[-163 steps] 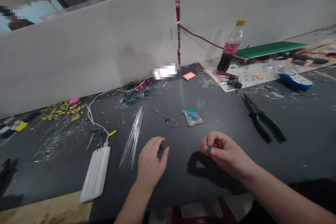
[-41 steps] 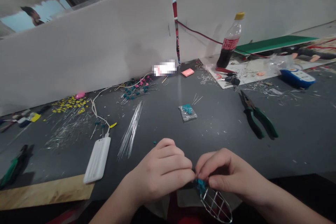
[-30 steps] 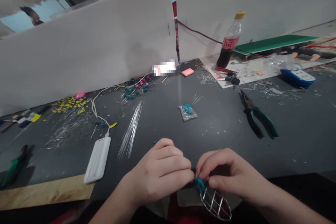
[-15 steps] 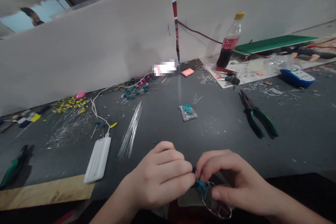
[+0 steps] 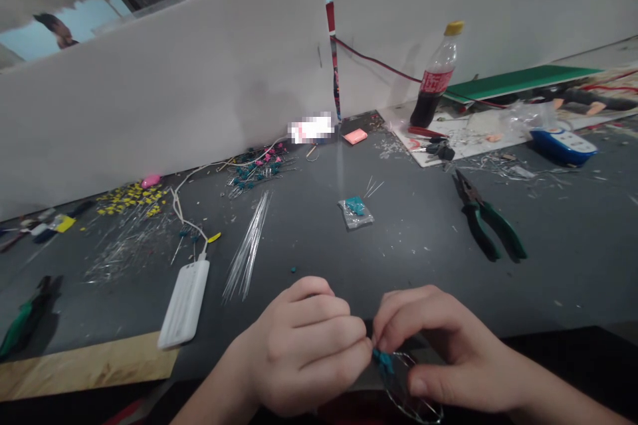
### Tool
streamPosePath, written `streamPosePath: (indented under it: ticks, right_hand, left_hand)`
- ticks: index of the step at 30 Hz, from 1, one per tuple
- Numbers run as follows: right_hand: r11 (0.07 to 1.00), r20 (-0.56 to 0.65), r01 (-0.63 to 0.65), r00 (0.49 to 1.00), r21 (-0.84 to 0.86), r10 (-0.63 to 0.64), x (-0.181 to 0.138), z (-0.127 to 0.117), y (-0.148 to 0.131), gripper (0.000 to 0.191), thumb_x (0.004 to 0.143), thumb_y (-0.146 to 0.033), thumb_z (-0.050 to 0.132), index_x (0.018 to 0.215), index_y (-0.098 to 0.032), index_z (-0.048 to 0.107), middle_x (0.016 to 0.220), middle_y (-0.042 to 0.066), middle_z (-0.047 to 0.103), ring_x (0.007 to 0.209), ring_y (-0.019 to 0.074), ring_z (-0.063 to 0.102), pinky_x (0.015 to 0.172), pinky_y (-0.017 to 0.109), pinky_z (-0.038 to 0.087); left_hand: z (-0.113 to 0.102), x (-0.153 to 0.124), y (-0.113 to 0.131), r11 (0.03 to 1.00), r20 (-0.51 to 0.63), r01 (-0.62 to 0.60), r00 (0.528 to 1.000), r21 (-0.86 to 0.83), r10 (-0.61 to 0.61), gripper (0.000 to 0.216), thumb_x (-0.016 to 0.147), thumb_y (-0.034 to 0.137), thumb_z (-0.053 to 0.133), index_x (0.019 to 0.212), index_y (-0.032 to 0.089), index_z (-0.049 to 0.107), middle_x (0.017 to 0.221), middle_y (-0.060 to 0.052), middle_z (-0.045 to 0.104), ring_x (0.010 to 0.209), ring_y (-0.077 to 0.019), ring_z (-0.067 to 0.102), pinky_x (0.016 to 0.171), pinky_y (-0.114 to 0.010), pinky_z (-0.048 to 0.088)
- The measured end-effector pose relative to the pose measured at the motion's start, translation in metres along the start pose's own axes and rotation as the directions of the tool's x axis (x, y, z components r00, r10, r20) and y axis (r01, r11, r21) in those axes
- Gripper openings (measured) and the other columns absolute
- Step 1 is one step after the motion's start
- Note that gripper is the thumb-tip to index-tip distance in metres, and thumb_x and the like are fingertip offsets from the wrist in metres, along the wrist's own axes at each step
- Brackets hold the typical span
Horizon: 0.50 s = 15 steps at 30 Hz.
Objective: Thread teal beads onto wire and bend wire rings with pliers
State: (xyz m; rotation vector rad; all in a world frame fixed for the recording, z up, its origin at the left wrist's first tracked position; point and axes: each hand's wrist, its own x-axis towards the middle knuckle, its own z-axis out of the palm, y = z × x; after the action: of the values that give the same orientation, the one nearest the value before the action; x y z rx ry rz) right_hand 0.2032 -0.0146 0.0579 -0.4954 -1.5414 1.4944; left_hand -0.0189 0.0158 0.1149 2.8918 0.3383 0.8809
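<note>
Near the front edge of the table, my left hand (image 5: pixel 312 345) is closed, its fingertips at a small teal piece (image 5: pixel 383 361) fixed on a wire. My right hand (image 5: pixel 443 345) curls around the same work, fingers meeting the left ones and thumb over a loop of bent silvery wire (image 5: pixel 416 412). The loop hangs below the teal piece, partly behind the right thumb. What exactly the left fingertips pinch is hidden. Ahead of the hands lies a clear bag of teal pieces (image 5: pixel 355 207), with a few short wires (image 5: pixel 373 186) beside it.
A bundle of straight wires (image 5: pixel 249 249) and a white power bank (image 5: pixel 184 304) lie to the left. Green-handled pliers (image 5: pixel 491 219) rest at the right, another green-handled tool (image 5: pixel 27 315) far left. A cola bottle (image 5: pixel 434 83) stands behind, near white partitions (image 5: pixel 199 80). Yellow pieces (image 5: pixel 132 198) lie left.
Both hands have shifted slightly downward with the teal piece and wire loop. The loop has turned a little, and my right thumb sits slightly lower and further right.
</note>
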Motion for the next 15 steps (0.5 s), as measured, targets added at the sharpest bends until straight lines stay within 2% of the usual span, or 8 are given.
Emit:
streamPosePath:
  ticks: [5,11,15]
  right_hand:
    - [0.998,0.008,0.02,1.0,-0.053,-0.02,-0.0011,-0.0013,0.0028,0.023,0.078,-0.024,0.073,0.101,-0.022,0.07,0.092,0.007,0.07,0.083,0.018,0.064,0.073,0.031,0.049]
    - [0.936,0.031,0.175,0.984,-0.305,-0.174,-0.0009,-0.0004,0.0005,0.024,0.084,-0.026,0.065,0.107,-0.02,0.068,0.091,0.008,0.068,0.077,0.0175,0.059,0.071,0.034,0.047]
    - [0.916,0.035,0.175,0.984,-0.361,-0.174,-0.0025,-0.0003,-0.0019,0.028,0.085,-0.027,0.062,0.113,-0.021,0.063,0.091,0.007,0.068,0.077,0.0182,0.06,0.071,0.034,0.048]
  left_hand:
    - [0.0015,-0.0008,-0.0013,1.0,-0.003,0.001,1.0,-0.012,-0.001,0.021,0.094,0.011,0.046,0.086,0.012,0.066,0.081,-0.003,0.072,0.077,-0.0121,0.059,0.084,-0.032,0.044]
    - [0.0044,0.0004,-0.0046,0.999,0.001,0.027,1.0,-0.021,-0.027,0.023,0.095,0.01,0.044,0.087,0.012,0.066,0.08,-0.003,0.071,0.076,-0.0128,0.059,0.087,-0.034,0.044]
    - [0.005,-0.0013,-0.0068,0.999,0.002,0.037,0.999,-0.013,-0.037,0.02,0.094,0.009,0.046,0.089,0.013,0.065,0.082,-0.003,0.072,0.076,-0.0129,0.06,0.086,-0.033,0.044]
